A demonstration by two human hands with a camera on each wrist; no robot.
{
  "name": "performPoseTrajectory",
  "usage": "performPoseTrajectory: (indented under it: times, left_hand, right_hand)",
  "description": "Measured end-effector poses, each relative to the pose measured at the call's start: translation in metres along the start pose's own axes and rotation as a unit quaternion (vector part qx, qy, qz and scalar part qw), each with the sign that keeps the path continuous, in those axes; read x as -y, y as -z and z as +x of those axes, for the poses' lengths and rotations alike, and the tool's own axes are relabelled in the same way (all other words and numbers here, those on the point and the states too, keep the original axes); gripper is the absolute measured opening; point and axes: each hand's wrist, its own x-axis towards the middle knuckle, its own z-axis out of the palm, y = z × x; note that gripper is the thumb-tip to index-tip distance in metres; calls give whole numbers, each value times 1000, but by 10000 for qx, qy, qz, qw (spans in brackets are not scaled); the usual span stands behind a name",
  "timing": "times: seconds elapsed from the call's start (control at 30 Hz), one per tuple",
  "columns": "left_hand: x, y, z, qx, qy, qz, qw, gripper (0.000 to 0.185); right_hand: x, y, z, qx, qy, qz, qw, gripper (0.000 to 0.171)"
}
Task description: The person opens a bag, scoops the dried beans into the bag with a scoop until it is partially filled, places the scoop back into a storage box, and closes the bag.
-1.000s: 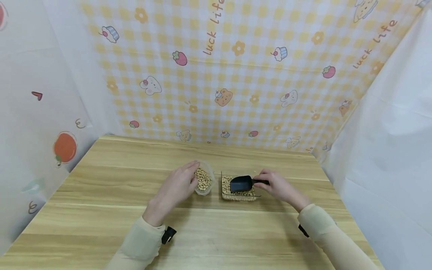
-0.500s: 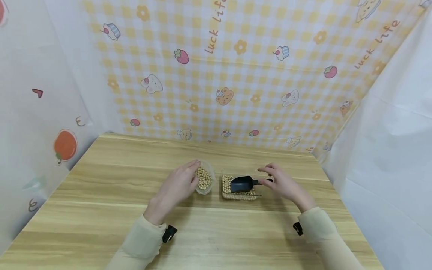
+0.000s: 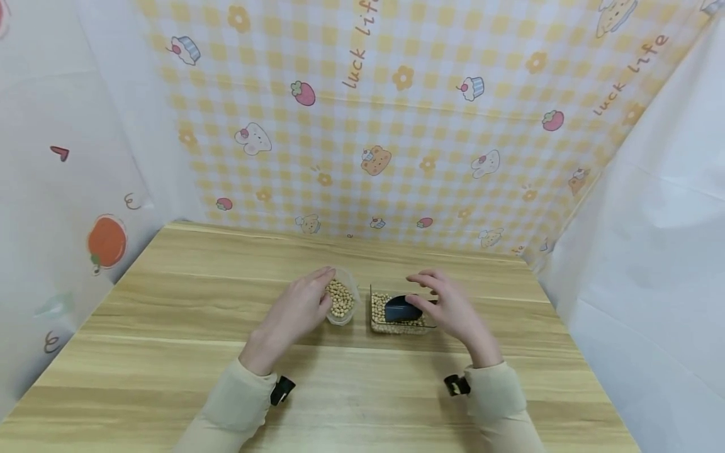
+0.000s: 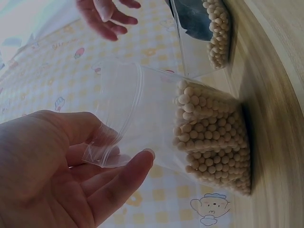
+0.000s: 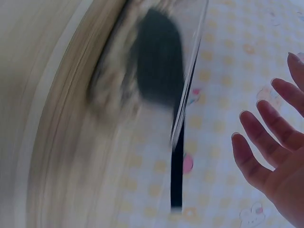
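Note:
My left hand (image 3: 297, 308) pinches the upper edge of a clear zip bag (image 4: 154, 107) standing upright on the table. Round beige beans (image 4: 211, 137) fill its lower part, and its mouth is spread. To the right is a clear rectangular box (image 3: 403, 325) of similar beans. Lying on them is a black scoop (image 3: 399, 309), blade to the left, its handle (image 5: 176, 180) jutting past the rim in the right wrist view. My right hand (image 3: 453, 314) is over the box's right end with fingers spread and holds nothing; in the head view it covers most of the handle.
The wooden table (image 3: 362, 390) runs up to a checked cloth (image 3: 340, 132) with printed cartoons at the back. White cloths hang along the left (image 3: 51, 214) and right (image 3: 651, 251) sides. Each wrist wears a small black camera.
My right hand has let go of the scoop's handle, opened its fingers, and shifted left over the box. The scoop stays on the beans; my left hand keeps its place on the bag.

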Motion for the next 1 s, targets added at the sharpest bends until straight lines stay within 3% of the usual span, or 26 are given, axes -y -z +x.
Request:
performPoseTrajectory:
  times: [0.27, 0.6, 0.83, 1.0]
  left_hand:
    - [1, 0, 1, 28, 50, -49, 10000, 49]
    - [3, 1, 3, -133, -78, 57, 9999, 46]
    - [5, 1, 4, -117, 125, -310, 9994, 41]
    - [9, 4, 4, 215, 243, -688, 9971, 44]
  right_hand:
    - [27, -33, 14, -216, 175, 718, 9970, 39]
    - [45, -63, 27, 16, 499, 416, 9979, 58]
    - [51, -86, 33, -108, 403, 152, 9990, 75]
    - [49, -99, 35, -441, 619, 153, 9970, 61]
